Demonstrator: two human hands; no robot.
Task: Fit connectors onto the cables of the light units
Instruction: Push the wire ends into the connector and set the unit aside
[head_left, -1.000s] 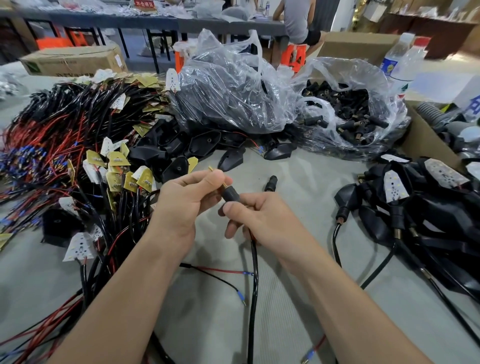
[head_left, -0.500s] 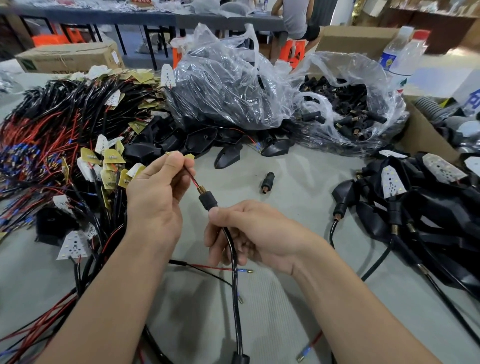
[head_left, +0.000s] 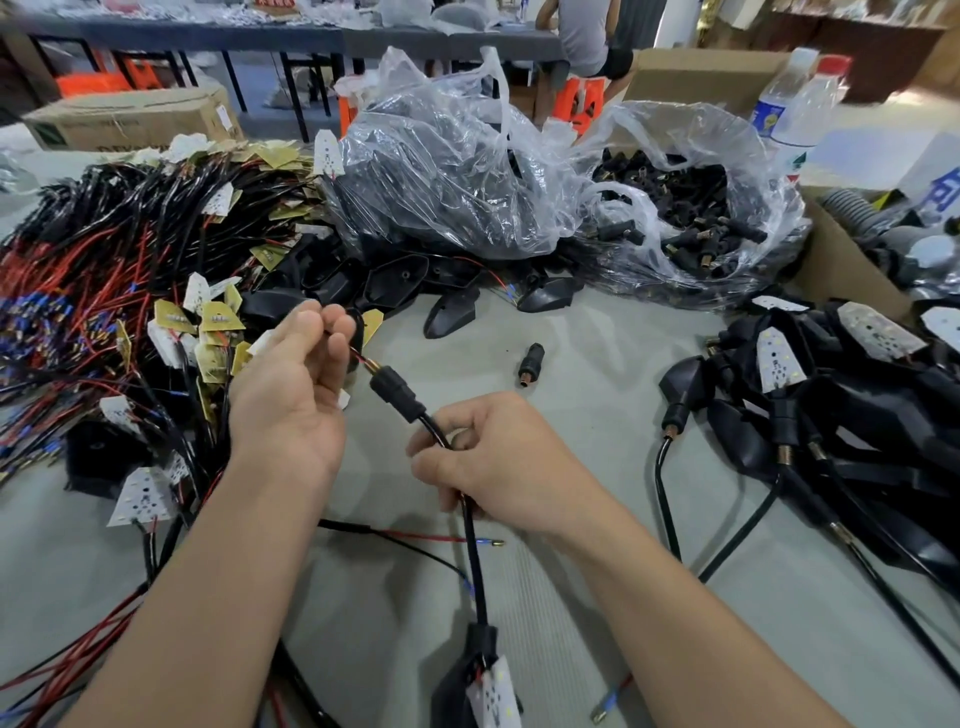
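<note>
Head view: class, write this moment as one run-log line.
left hand pinches wires | right hand grips black cable | connector on cable, between hands | spare connector lies on table

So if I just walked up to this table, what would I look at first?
Right in the middle, the left hand pinches the thin wires coming out of a black connector, while the right hand grips the cable below it. A huge tangle of red and black wires fills the left side, and shiny plastic bags of black parts sit at the back.
</note>
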